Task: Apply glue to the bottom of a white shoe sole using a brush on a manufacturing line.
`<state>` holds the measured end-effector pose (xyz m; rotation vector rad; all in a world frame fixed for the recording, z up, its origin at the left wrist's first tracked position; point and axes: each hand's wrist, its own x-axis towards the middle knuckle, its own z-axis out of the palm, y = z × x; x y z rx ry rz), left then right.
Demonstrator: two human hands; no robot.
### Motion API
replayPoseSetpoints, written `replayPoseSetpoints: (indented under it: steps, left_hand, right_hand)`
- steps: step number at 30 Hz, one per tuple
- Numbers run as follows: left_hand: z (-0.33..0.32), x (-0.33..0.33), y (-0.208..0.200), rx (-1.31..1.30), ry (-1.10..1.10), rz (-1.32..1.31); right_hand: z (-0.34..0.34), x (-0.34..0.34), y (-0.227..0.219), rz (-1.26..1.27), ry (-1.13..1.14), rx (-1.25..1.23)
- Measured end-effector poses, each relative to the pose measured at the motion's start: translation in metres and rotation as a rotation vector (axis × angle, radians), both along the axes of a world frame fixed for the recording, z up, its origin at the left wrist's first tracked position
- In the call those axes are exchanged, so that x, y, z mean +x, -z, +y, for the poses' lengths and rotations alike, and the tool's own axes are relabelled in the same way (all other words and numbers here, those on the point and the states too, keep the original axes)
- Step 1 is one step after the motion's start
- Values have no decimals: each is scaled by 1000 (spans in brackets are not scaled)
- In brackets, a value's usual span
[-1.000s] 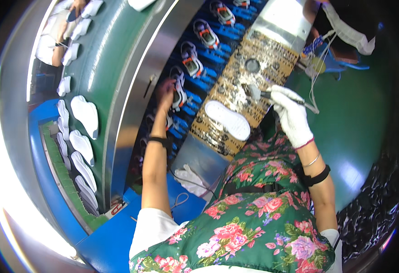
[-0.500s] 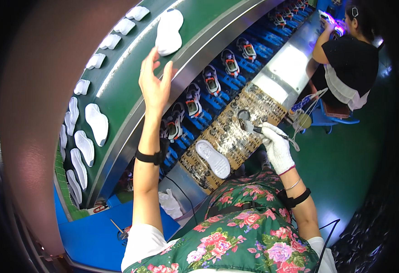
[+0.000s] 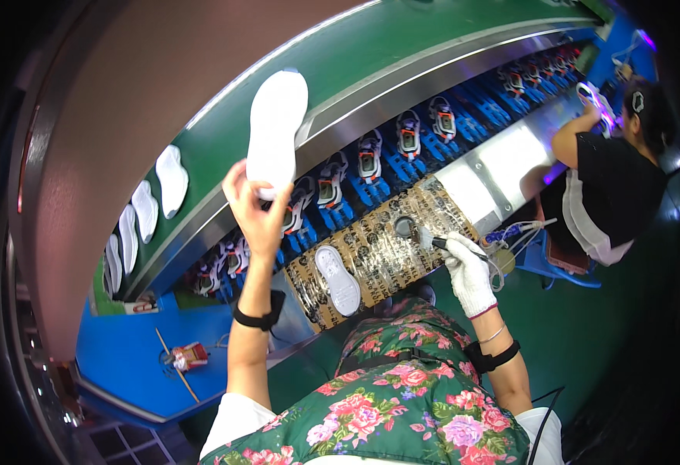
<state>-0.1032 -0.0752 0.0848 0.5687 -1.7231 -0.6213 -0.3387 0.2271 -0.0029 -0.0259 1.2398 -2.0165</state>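
Head view: the bare left hand pinches the near end of a white sole between thumb and fingers; the sole is raised in front of the green belt, and whether it touches the belt I cannot tell. The right hand, gloved in white, has its fingers closed round the dark handle of a brush, whose bristle end is just beside a round dark cup on the cardboard. A pale sole lies flat on that cardboard, left of the cup. Beyond, shoes stand in a row on blue supports. More soles lie along the belt's left end. At right, a co-worker sits under purple light
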Motion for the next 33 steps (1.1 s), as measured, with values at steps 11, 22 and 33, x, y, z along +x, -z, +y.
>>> replayPoseSetpoints:
  steps: [11,22,33]
  left_hand:
    - [71,-16,29,666,151,513]
    - [100,-11,16,1033,655,654]
    - [163,-12,54,1515,1139,956]
  right_hand:
    - [-22,2,-22,40,-132,-54]
    - [-28,12,-69,-98,-254,-239]
    - [-61,66,-152,342,-460,-212]
